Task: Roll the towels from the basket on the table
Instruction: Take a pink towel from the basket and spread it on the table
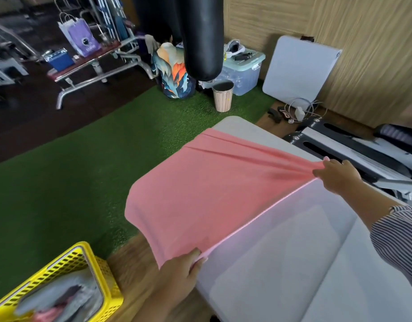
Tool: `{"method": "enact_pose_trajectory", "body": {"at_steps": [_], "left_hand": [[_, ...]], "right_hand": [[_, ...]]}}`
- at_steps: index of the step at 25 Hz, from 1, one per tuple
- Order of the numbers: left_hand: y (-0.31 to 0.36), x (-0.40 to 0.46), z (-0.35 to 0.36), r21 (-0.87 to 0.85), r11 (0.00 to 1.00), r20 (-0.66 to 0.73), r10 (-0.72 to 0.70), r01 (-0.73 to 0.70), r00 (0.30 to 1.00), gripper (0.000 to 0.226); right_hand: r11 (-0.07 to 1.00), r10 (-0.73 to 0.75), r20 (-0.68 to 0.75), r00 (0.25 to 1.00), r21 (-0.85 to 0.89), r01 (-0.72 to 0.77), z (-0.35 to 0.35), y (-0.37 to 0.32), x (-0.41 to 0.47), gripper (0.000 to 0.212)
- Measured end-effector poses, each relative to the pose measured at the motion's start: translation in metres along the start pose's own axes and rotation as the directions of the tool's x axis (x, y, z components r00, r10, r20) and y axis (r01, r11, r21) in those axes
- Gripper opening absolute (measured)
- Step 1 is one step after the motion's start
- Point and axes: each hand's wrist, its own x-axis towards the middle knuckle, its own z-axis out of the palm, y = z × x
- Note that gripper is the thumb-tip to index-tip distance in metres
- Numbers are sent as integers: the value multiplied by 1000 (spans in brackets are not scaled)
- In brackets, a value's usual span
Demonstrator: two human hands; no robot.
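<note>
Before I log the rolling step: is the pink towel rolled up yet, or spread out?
Spread out. The pink towel is stretched flat over the table, with the left hand and right hand each pinching a corner; no roll started.

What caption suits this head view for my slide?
Both hands hold a pink towel stretched over the table.

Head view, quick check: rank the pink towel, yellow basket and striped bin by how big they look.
1. Pink towel, largest by far.
2. Yellow basket, partly cut off at the frame edge.
3. Striped bin, smallest, though it stands farther away.
</note>
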Motion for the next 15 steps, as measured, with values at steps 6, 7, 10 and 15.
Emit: {"method": "enact_pose_trajectory", "body": {"at_steps": [6,7,10,15], "left_hand": [[70,-78,50,6,1000,31,11,-11,999,25],[83,-95,60,2,1000,40,19,-20,999,24],[121,-137,86,-4,999,13,33,-33,999,24],[172,-191,131,-2,1000,-1,8,-8,1000,26]], "right_hand": [[998,54,-12,998,10,-54,61,34,-115,40],[998,60,-7,998,22,-60,75,40,-136,39],[998,67,17,998,2,-67,110,58,-192,40],[998,59,32,998,-9,-58,153,89,-263,42]]}}
